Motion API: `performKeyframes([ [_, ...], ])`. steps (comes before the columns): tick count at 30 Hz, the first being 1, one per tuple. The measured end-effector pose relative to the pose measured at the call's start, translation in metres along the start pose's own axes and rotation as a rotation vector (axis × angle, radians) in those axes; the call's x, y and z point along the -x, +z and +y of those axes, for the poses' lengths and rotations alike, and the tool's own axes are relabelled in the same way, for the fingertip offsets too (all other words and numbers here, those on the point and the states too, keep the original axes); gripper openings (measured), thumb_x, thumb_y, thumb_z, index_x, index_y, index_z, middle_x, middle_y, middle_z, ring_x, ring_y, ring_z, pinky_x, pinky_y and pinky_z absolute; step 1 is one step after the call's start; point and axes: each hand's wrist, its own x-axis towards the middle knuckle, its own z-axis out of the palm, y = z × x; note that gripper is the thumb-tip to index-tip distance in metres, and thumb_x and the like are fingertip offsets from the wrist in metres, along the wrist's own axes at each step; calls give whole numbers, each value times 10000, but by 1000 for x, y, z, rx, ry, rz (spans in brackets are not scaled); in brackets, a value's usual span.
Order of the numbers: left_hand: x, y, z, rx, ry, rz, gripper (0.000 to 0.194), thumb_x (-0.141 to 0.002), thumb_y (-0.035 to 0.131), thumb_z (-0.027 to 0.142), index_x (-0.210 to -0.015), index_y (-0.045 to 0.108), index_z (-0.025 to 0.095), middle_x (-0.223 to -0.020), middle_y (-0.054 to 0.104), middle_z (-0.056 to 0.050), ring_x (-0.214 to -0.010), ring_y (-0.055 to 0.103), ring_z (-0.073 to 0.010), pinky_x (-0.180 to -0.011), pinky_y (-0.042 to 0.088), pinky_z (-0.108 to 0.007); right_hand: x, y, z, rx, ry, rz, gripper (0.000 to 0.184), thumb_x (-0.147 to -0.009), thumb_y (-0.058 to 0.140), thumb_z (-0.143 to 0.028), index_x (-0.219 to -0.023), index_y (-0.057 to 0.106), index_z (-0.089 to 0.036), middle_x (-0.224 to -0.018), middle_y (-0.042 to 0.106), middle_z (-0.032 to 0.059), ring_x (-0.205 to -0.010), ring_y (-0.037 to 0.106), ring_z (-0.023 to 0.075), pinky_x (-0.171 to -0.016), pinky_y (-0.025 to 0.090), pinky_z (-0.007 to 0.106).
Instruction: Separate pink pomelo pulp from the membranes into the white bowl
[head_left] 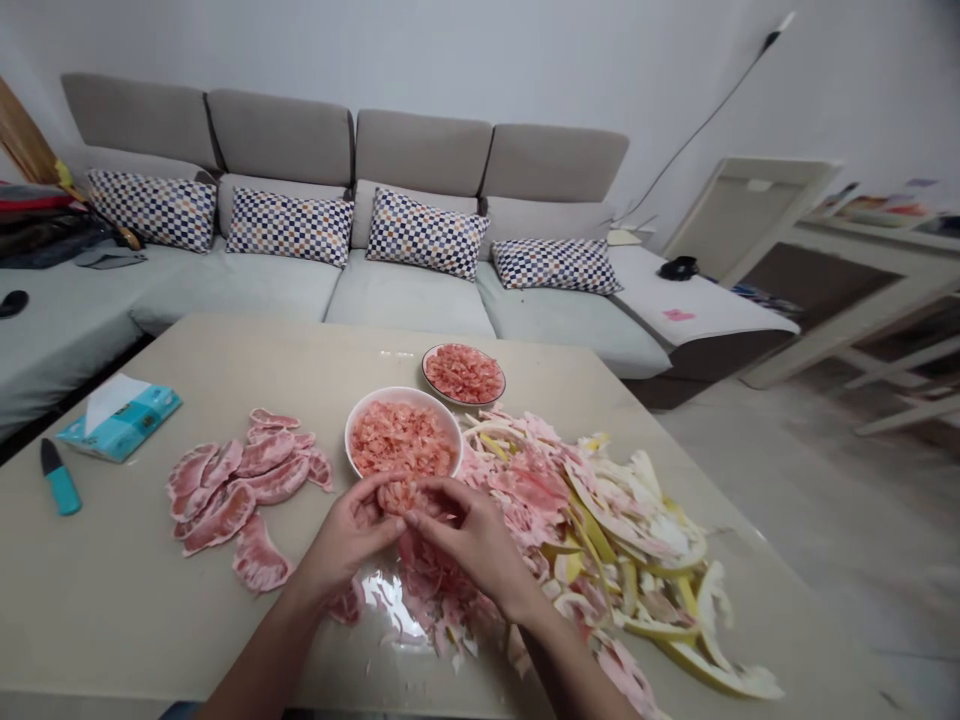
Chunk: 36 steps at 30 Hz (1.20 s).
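My left hand [349, 535] and my right hand [476, 540] meet just in front of a white bowl [358, 412] heaped with pink pomelo pulp. Both pinch one pomelo segment [397, 496] between their fingertips, over the bowl's near rim. Unpeeled pink segments [240, 485] lie to the left of my left hand. Under my right hand, a heap of pink membrane and yellow-white peel [622, 540] spreads to the right.
A second bowl of pulp [463, 373] stands behind the first. A teal tissue pack [120, 417] and a small teal knife [60, 478] lie at the table's left. A grey sofa with checked cushions [424, 232] runs behind the table.
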Motion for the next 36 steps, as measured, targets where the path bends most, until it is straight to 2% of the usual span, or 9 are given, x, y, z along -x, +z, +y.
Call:
performKeyframes([
  [3, -1, -1, -2, -5, 11, -18, 458, -703, 764, 216, -1135, 614, 198, -1123, 676, -78, -1075, 618, -223, -916, 477, -311, 2, 2, -3, 48, -9, 40, 213, -740, 717, -301, -912, 695, -178, -787, 701, 25, -684, 623, 159, -649, 487, 263],
  [6, -1, -1, -3, -18, -4, 18, 452, -697, 770, 226, -1117, 608, 187, -1030, 694, -67, -955, 657, -204, -842, 500, -296, -1, 1, -4, 32, 14, 15, 133, -763, 683, -295, -794, 689, -167, -718, 686, 20, -644, 613, 153, -617, 475, 255],
  [10, 0, -2, 0, -24, -27, 43, 480, -660, 798, 242, -1092, 604, 161, -878, 693, -52, -799, 669, -189, -746, 507, -289, -11, -7, -2, -94, 125, -118, 188, -721, 721, -332, -786, 687, -158, -702, 681, 17, -637, 620, 154, -607, 473, 259],
  [14, 1, -2, 6, 10, -43, 21, 489, -631, 818, 256, -1065, 619, 151, -814, 676, -42, -752, 660, -187, -712, 501, -289, -21, -19, -3, -341, 291, -294, 313, -638, 793, -397, -796, 679, -151, -682, 693, 16, -634, 653, 155, -643, 505, 281],
  [18, 2, 0, 10, 59, -77, -18, 460, -616, 831, 247, -1019, 632, 149, -780, 664, -31, -717, 651, -170, -710, 494, -286, -27, -27, -7, -424, 363, -378, 347, -608, 820, -395, -780, 677, -130, -676, 700, 30, -637, 666, 144, -658, 521, 275],
  [25, 0, 0, 9, 87, -62, 57, 507, -607, 837, 249, -1056, 622, 152, -810, 674, -35, -737, 658, -169, -745, 492, -288, -32, -26, -6, -415, 329, -429, 360, -664, 794, -393, -868, 644, -137, -724, 681, 18, -694, 659, 136, -701, 527, 279],
  [29, -2, -1, 8, 57, -30, 116, 500, -623, 825, 245, -1070, 616, 167, -917, 692, -51, -834, 662, -175, -805, 483, -283, -31, -19, -6, -308, 201, -408, 412, -696, 781, -354, -1032, 606, -194, -811, 664, -7, -711, 627, 127, -682, 507, 264],
  [32, -2, -1, 8, 51, -23, 122, 482, -635, 817, 247, -1060, 603, 167, -900, 692, -41, -801, 660, -163, -790, 485, -277, -31, -14, -5, -228, 128, -355, 314, -723, 758, -348, -956, 624, -187, -788, 658, -12, -697, 616, 126, -661, 494, 256],
  [36, -2, 0, 10, 45, -26, 118, 484, -645, 812, 240, -1063, 581, 161, -794, 674, -13, -691, 644, -138, -738, 486, -268, -36, -11, 1, -340, 231, -399, 313, -709, 756, -384, -891, 628, -165, -707, 678, -3, -676, 648, 141, -696, 515, 290],
])
